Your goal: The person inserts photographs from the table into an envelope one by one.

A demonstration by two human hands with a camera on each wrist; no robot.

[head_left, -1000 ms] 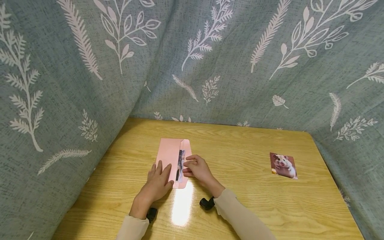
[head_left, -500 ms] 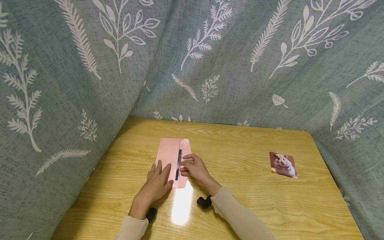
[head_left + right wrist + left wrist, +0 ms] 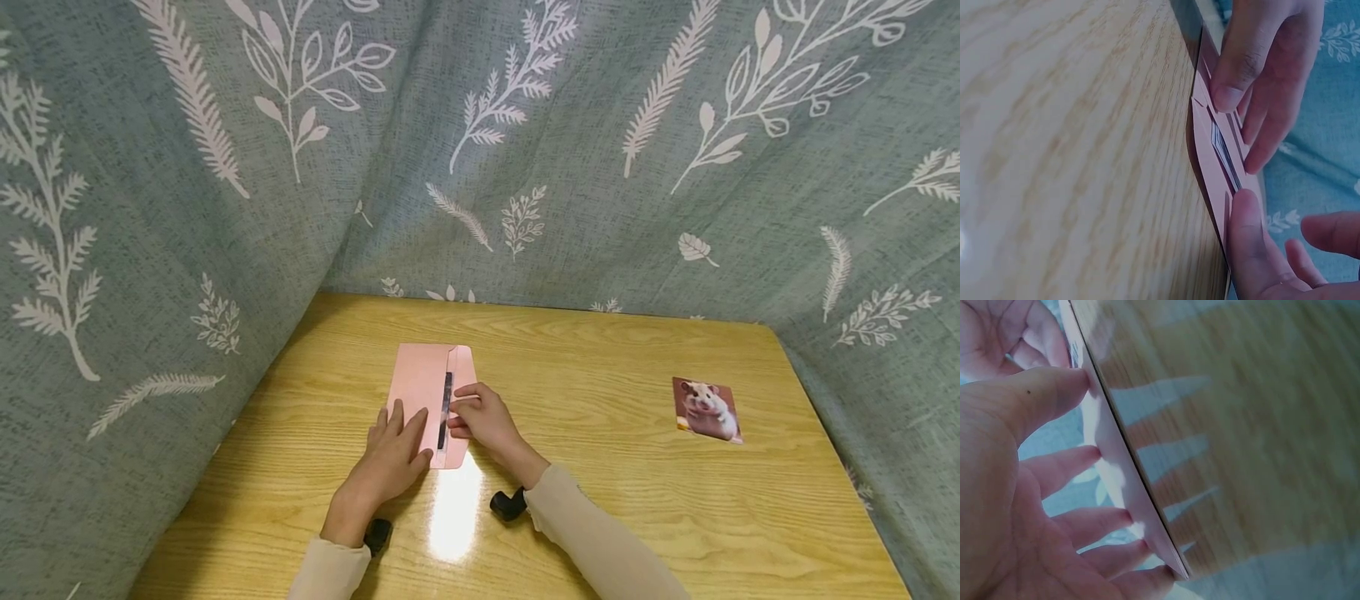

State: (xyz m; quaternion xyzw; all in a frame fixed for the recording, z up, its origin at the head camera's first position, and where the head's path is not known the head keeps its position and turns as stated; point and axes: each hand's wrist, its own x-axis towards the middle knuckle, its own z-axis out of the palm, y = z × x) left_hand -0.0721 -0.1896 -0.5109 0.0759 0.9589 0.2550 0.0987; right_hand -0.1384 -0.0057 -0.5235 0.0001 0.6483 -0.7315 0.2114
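A pink envelope lies on the table in the head view, its flap opened out to the right. Along its slot shows a narrow dark strip of a photo; most of that photo is hidden inside. My left hand rests spread on the envelope's body, as the left wrist view also shows. At the photo's exposed edge is my right hand, touching with its fingertips over the flap. In the right wrist view, one digit presses beside the photo's edge, the others stand apart.
A square hamster photo lies flat on the wooden table to the right. Blue-green leaf-patterned cloth hangs around the back and sides. Black wrist devices sit beneath both wrists.
The photo has slid left, deeper into the envelope, leaving a thinner strip showing. My right hand has shifted slightly left with it. My left hand has stayed in place on the envelope.
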